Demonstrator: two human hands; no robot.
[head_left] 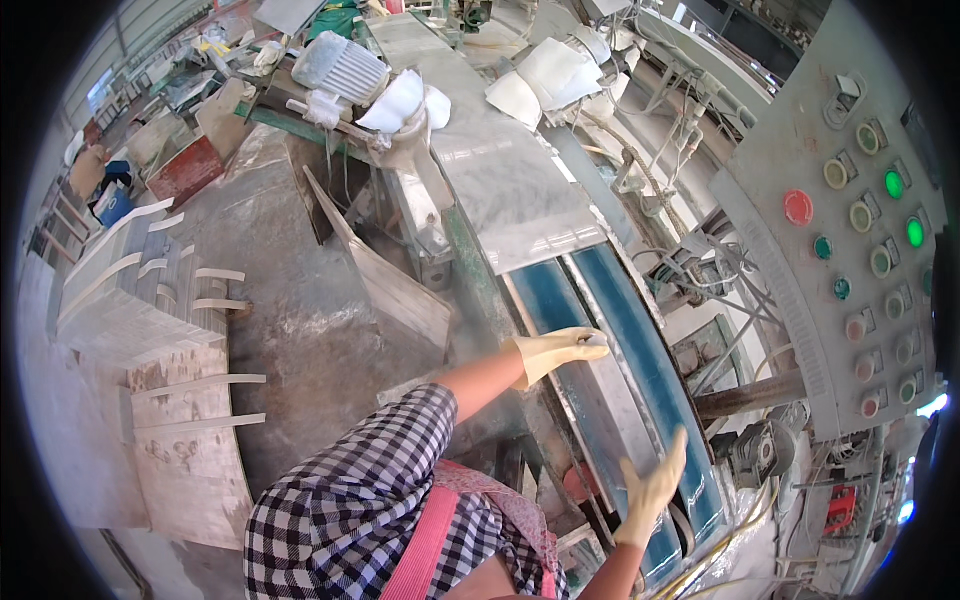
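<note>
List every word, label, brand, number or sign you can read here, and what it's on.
None can be read.
Slanted grey metal control panel: tiny plates beside the round coloured buttons, too small to read.
Long blue conveyor belt beside the pale-yellow-gloved right hand: small pale mark, too blurred.

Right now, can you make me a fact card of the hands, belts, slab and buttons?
Left hand: gloved, at grey strip's far end; grip unclear
Right hand: gloved, spread open, by the strip's near end
Belts: two blue conveyor belts; strip on left one
Ahead: large grey slab over both belts
Control panel: right side; red button, two lit green buttons
</note>
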